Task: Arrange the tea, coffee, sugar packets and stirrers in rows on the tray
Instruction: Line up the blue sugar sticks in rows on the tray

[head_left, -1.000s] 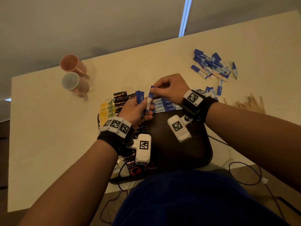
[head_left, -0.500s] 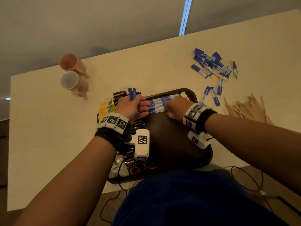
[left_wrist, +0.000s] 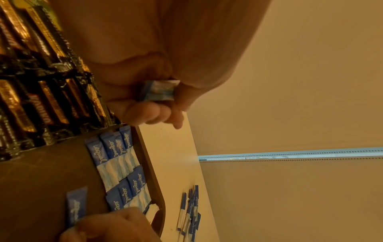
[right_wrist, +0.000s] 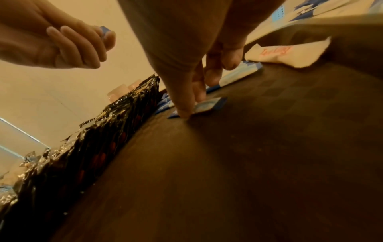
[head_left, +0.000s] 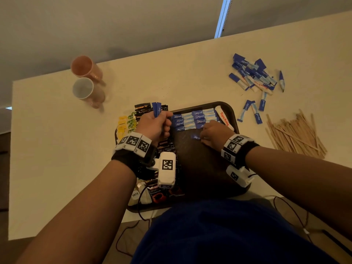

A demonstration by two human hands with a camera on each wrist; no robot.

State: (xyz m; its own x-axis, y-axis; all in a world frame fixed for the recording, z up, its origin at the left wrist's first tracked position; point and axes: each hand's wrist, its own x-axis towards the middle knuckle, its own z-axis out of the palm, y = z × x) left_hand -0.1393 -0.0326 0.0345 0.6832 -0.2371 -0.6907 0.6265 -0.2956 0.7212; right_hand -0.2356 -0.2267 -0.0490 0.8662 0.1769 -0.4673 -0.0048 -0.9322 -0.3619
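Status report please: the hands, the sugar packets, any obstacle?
Left hand grips spare packets. Right hand presses one packet onto tray, below sugar rows. No obstacle seen.

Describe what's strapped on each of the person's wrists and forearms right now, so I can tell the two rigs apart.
Both forearms are bare, no sleeves. The left wrist wears a black band with white square-code tags and a white camera block bearing a black code. The right wrist has the same band, and its camera block hangs toward the table edge.
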